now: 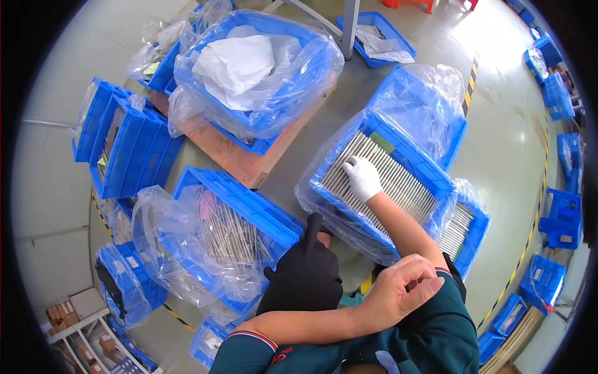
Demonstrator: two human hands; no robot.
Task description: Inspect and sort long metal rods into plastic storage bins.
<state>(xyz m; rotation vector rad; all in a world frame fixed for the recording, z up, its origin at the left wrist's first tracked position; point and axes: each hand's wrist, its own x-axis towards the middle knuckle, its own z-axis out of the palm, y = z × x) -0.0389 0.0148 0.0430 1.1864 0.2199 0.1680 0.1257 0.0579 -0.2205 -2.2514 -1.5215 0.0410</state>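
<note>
My right hand point(363, 178), in a white glove, reaches over a row of thin metal rods point(398, 184) lying side by side in a blue crate point(416, 149) lined with clear plastic. Its fingers curl down onto the rods near the left end of the row; what they grip is hidden under the glove. Beside the rods' far edge lies a green piece point(382, 143). My bare left hand point(398, 290) is held close to my body, next to my right elbow. Its fingers are curled in, with the thumb bent towards them and no object showing.
To the left, another lined blue crate point(283, 227) holds jumbled metal rods point(227, 230). A large crate point(299, 34) with white sheeting stands on a wooden board point(218, 149). More rods fill a crate point(476, 227) at right. A metal leg point(350, 28) rises behind.
</note>
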